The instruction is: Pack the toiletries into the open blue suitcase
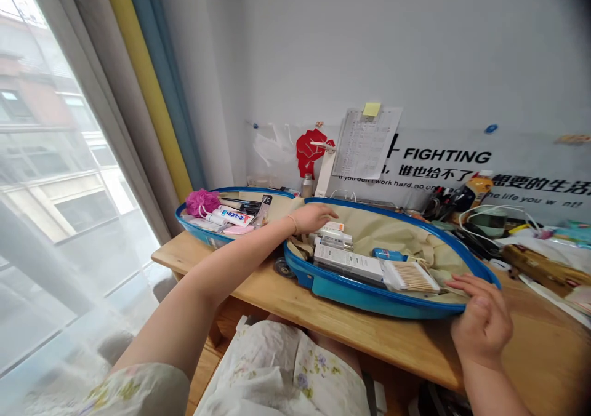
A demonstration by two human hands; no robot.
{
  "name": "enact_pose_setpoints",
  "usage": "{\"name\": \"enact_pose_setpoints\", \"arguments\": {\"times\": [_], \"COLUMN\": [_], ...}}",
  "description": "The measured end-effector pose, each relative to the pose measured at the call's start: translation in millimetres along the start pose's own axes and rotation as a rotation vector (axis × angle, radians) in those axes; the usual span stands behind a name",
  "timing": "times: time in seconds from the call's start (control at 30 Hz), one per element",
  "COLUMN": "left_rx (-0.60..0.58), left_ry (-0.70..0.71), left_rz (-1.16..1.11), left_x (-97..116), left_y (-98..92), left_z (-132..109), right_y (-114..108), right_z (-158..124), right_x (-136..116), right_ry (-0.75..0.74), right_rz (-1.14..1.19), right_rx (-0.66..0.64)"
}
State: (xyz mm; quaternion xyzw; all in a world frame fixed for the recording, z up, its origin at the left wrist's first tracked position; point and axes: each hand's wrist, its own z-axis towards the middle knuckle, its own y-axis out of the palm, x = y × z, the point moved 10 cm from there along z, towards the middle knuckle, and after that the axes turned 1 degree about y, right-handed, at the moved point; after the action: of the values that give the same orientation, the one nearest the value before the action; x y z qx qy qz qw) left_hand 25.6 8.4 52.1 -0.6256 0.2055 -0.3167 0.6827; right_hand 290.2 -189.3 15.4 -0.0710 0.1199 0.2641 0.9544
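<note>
While the right hand (484, 317), loosely open, rests at the rim of the blue suitcase (392, 304) on the worktop (530, 336), the left hand (314, 217), also open, hovers beyond by a small carton (334, 226) inside, probably light, crushable, best pinched by its sides.

Two hands (313, 218) (482, 320), one suitcase (369, 302), one pink puff (202, 203), one blue bottle (388, 254)

From eight o'clock the left arm (203, 293) reaches toward the middle, left hand (311, 218) palm down, fingers loosely extended; at four o'clock the right hand (484, 320) points slightly bent fingers toward ten.
</note>
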Motion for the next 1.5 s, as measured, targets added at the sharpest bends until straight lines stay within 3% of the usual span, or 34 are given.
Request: {"name": "enact_pose_setpoints", "arguments": {"times": [0.1,0.2,0.33,0.47,0.57,0.83,1.07,1.33,1.5], "left_rx": [0.119,0.131,-0.003,-0.148,-0.213,-0.340,-0.347,-0.427,-0.424], "left_ry": [-0.122,-0.326,-0.632,-0.755,-0.751,-0.658,-0.626,-0.632,-0.634], "left_rz": [0.041,0.121,0.244,0.312,0.331,0.327,0.375,0.342,0.358], "left_x": [-48,-125,-225,-274,-288,-297,-291,-283,-273], "left_y": [-33.1,-51.5,-47.4,-27.1,-13.4,1.8,-8.7,6.1,-0.4], "left_z": [-16,-48,-120,-180,-194,-190,-192,-181,-178], "right_y": [1,1,0,1,1,1,1,1,1], "right_z": [-1,-1,-1,-1,-1,-2,-3,-4,-2], "right_x": [1,1,-1,0,2,2,3,4,-2], "right_ry": [0.005,0.014,0.004,0.019,0.040,0.030,0.045,0.051,0.029], "right_rz": [-0.002,-0.014,-0.038,-0.048,-0.047,-0.042,-0.040,-0.006,0.001], "right_rx": [-0.007,-0.009,0.000,-0.008,-0.014,-0.015,-0.024,-0.025,-0.028]}}
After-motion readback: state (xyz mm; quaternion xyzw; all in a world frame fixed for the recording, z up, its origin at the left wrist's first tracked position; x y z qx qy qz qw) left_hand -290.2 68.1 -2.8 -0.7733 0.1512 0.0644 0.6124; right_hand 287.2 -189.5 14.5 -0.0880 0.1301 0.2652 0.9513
